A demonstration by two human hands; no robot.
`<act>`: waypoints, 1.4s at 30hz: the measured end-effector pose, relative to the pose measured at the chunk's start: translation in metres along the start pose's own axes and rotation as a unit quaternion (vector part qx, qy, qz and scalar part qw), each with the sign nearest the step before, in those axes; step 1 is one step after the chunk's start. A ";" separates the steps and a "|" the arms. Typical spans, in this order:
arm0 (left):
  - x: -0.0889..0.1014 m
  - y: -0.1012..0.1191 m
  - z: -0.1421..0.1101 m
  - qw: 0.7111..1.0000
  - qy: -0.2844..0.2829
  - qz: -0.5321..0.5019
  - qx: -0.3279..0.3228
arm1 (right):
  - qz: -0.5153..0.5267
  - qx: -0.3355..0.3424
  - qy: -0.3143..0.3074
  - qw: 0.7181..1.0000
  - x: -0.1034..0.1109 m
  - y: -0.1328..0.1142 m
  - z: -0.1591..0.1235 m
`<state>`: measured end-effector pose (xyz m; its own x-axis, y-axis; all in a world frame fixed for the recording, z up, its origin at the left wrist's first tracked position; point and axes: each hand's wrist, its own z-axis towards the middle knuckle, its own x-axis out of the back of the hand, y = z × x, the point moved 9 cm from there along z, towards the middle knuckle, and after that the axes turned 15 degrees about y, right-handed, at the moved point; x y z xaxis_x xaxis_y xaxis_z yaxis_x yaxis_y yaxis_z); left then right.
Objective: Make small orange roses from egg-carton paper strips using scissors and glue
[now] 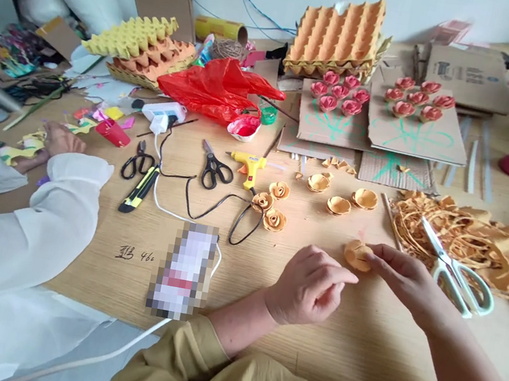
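Note:
My right hand (398, 271) pinches the edge of an orange egg-carton flower cup (357, 255) between thumb and fingers, just over the table. Beside it, my left hand (309, 285) is curled closed, its index finger stretched toward the cup; nothing shows in its grip. Farther back stand petal cups of the same orange, one of them a layered cup (338, 206). Rolled orange roses (274, 220) lie left of those, by a yellow glue gun (249, 167). To the right of my right hand, white-handled scissors (460, 276) rest on orange carton scraps (485, 251).
Black-handled scissors (213, 165), a utility knife (139, 190), cables and a blurred phone (184, 270) lie to the left. Pink roses (340, 93) stand on cardboard behind, near egg trays (336, 34) and a red bag (218, 89). A white-sleeved person (70, 197) works at left.

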<state>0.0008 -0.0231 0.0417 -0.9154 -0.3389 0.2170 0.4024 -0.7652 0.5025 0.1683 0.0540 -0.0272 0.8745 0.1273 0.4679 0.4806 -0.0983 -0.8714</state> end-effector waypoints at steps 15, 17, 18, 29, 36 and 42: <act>-0.007 -0.028 -0.005 0.988 -0.047 -0.019 0.148 | 0.185 -0.112 0.002 0.976 -0.006 0.016 -0.018; -0.014 -0.025 -0.007 0.987 -0.080 -0.027 0.138 | 0.186 -0.103 -0.012 0.977 -0.017 0.008 -0.025; -0.017 -0.024 -0.009 0.986 -0.092 -0.033 0.136 | 0.176 -0.093 -0.021 0.980 -0.023 0.002 -0.030; -0.032 -0.055 -0.035 0.782 -0.027 -0.320 0.534 | -0.367 0.104 0.283 0.880 0.056 0.002 -0.027; 0.027 -0.091 0.000 0.728 0.162 -0.385 0.544 | -0.439 0.081 0.227 0.866 0.053 0.024 0.011; 0.065 -0.110 0.004 0.714 0.239 -0.383 0.534 | -0.458 0.063 0.209 0.862 0.049 0.028 0.002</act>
<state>-0.1024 0.0410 0.0041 -0.6556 -0.3885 -0.6475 -0.6838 -0.0584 0.7274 0.2243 0.0591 -0.0286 0.0910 -0.2749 0.9572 0.9940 -0.0341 -0.1043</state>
